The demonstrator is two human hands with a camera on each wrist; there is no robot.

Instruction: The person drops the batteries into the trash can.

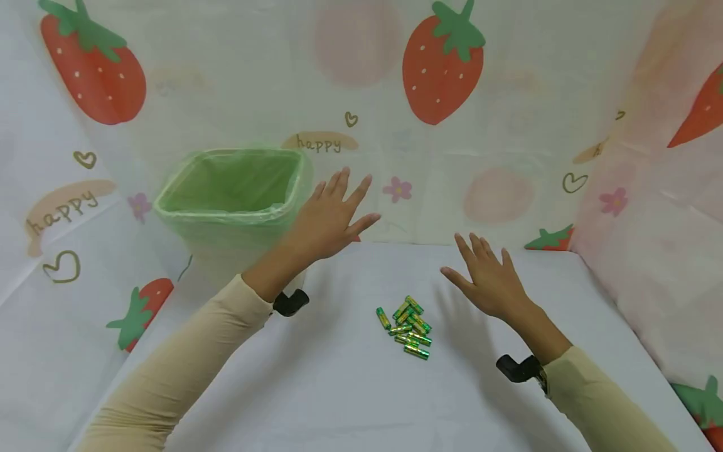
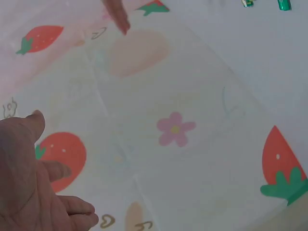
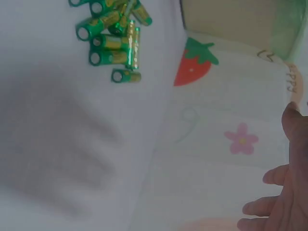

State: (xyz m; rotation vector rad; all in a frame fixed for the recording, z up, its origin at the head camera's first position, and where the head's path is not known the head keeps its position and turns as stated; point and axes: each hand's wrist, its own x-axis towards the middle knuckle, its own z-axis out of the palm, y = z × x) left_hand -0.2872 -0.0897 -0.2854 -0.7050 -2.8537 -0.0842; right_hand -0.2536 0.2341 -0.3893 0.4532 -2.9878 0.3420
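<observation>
A flat white tabletop (image 1: 339, 389) lies beneath the left grip (image 1: 327, 220) and right grip (image 1: 492, 281); beyond both rises a pale sheet (image 1: 429, 144) printed with red strawberries (image 1: 443, 75) and five-petalled pink flowers (image 1: 398, 189).

Glossy metallic batteries (image 1: 419, 323), filmy plastic bin liner (image 1: 237, 217)

My beige fabric-sleeved left arm (image 1: 181, 364) slants in from 7 o'clock; bare left hand (image 1: 326, 223) raised, fingers straight, fanned toward 1 o'clock, thumb toward 2. My beige fabric-sleeved right arm (image 1: 601, 402) enters from 5 o'clock; bare right hand (image 1: 494, 285) raised, fingers spread toward 11, thumb toward 10. Hands well apart.
</observation>
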